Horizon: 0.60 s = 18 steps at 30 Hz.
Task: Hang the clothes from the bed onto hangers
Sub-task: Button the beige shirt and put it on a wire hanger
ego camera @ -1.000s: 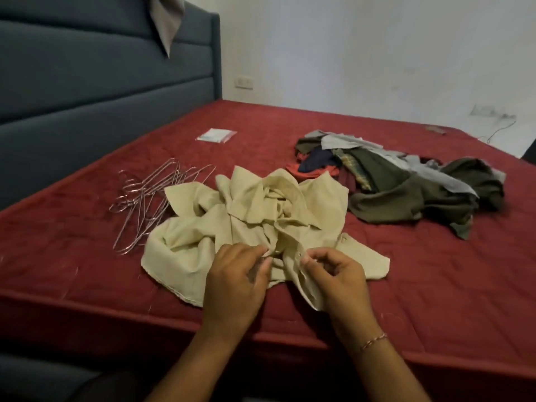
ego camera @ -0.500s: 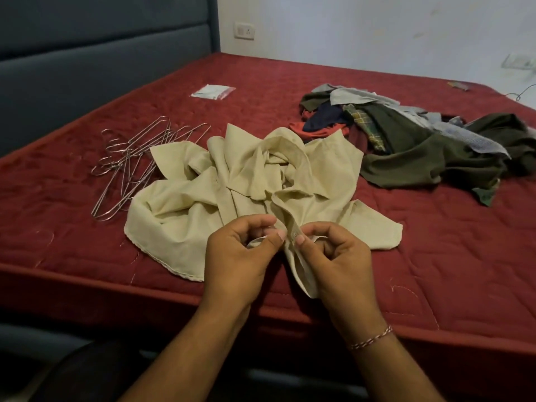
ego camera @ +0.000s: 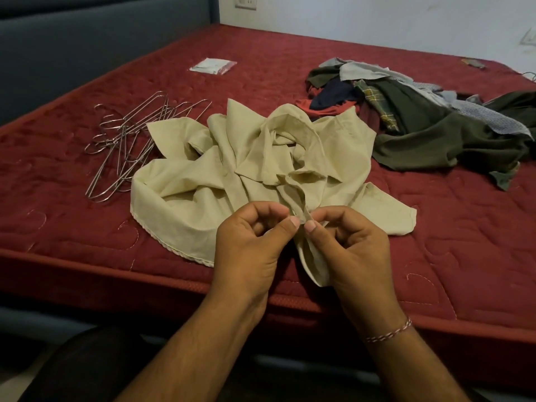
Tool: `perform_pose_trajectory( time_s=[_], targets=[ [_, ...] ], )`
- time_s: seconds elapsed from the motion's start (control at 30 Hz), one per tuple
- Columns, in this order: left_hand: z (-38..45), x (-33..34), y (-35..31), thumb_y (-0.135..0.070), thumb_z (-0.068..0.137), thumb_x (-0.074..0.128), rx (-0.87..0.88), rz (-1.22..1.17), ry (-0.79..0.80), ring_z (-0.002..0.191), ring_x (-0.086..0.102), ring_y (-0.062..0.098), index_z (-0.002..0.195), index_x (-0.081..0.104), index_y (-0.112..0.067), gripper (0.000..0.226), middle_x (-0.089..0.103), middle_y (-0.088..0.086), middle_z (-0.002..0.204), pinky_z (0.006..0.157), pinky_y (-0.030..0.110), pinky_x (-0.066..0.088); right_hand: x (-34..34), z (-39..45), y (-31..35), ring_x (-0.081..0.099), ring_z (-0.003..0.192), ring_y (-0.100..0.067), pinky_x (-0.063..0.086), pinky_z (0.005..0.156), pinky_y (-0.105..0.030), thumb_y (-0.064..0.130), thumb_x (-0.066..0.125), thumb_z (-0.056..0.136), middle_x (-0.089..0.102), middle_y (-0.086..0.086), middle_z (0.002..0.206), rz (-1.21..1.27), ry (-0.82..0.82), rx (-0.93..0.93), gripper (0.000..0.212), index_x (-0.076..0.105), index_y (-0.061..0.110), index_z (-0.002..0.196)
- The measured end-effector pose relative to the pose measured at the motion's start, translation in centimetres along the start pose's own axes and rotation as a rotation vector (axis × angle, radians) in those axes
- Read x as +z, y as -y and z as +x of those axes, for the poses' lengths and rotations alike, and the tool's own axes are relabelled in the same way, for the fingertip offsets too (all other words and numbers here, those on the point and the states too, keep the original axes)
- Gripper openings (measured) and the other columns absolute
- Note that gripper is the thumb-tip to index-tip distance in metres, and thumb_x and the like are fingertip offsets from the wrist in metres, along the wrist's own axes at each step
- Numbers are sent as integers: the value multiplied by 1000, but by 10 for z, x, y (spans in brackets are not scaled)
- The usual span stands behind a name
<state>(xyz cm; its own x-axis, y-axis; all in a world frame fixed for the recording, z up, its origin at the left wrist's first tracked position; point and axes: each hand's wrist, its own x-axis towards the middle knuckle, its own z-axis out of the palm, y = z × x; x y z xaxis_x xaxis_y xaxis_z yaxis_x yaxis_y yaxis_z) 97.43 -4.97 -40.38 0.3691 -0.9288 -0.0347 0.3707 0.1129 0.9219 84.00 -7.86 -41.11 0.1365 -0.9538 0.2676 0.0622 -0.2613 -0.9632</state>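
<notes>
Nearest the camera, two bare forearms reach in from below; the right wrist carries a thin braided bracelet [ego camera: 388, 333]. Left hand [ego camera: 251, 245]: fingers curled, thumb and forefinger pinching a narrow fold of the cream garment [ego camera: 232, 169]. Right hand [ego camera: 352, 248]: likewise curled, thumb and forefinger pinching the same fold just beside the left thumb, the two thumb tips almost touching; a flap of the cloth hangs below the right hand over the bed's front edge. Cream garment: crumpled, pale yellow-beige, lace-trimmed hem at lower left, spread on the near middle of the bed [ego camera: 72, 227], which has a quilted dark red cover. Wire hangers [ego camera: 127, 149]: a loose heap of bare metal, lying flat to the left of the garment, their right ends touching or tucked under its edge. Clothes pile [ego camera: 435, 123]: to the right and behind, mixed items in olive green, navy, red, plaid and pale grey, its nearest edge meeting the cream garment. Small flat packet [ego camera: 213, 66]: clear wrapper, contents possibly folded white cloth, farther back on the bed, well apart from the rest. Blue-grey padded headboard [ego camera: 87, 53] at far left; white wall [ego camera: 377, 15] behind.
</notes>
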Motion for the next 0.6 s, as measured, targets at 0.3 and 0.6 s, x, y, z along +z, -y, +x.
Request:
perform_pose_trajectory(
  time_s=[0.3, 0.6],
  targets=[
    [1, -2, 1, 0, 84, 80, -17, -18, 2, 74, 70, 14, 86, 74, -16, 17, 74, 8, 81, 69, 22, 55, 1, 0, -2, 73, 88, -27, 60, 77, -32, 13, 76, 91, 75, -10, 91, -68, -41, -101, 7, 77, 8, 96],
    [4, -4, -3, 7, 85, 75, -61, -71, 51, 69, 69, 13, 87, 70, -13, 21, 73, 7, 77, 64, 21, 55, 1, -2, 5, 74, 77, -21, 59, 68, -23, 1, 66, 93, 78, -10, 90, 0, 23, -27, 12, 76, 0, 101]
  ],
)
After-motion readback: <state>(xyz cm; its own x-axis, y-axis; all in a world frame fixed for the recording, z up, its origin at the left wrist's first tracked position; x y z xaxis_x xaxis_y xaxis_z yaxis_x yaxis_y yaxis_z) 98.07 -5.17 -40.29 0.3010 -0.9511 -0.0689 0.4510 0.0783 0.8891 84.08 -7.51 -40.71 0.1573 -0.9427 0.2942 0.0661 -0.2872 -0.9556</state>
